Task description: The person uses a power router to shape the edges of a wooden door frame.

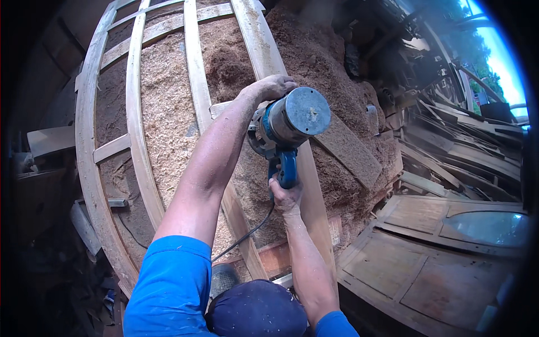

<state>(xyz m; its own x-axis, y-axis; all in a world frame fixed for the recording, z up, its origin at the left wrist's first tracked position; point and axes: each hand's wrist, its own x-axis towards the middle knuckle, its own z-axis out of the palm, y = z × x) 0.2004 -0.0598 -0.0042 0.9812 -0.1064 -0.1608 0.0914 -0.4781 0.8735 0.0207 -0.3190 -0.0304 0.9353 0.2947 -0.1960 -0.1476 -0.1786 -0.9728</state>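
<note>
A corded power tool that looks like a router, with a silvery round motor housing and a blue handle, stands on a long wide board of a wooden frame. My right hand is wrapped round its blue handle on the near side. My left hand is closed at the tool's far side, and what its fingers grip is partly hidden by the housing. A dark cord runs from the handle to the lower left. The tool's bit is out of sight.
Pale shavings and brown sawdust heap under and beside the frame. A loose board lies on the sawdust at right. Panelled doors lie at lower right, below stacked planks. A dark blue cap shows at the bottom edge.
</note>
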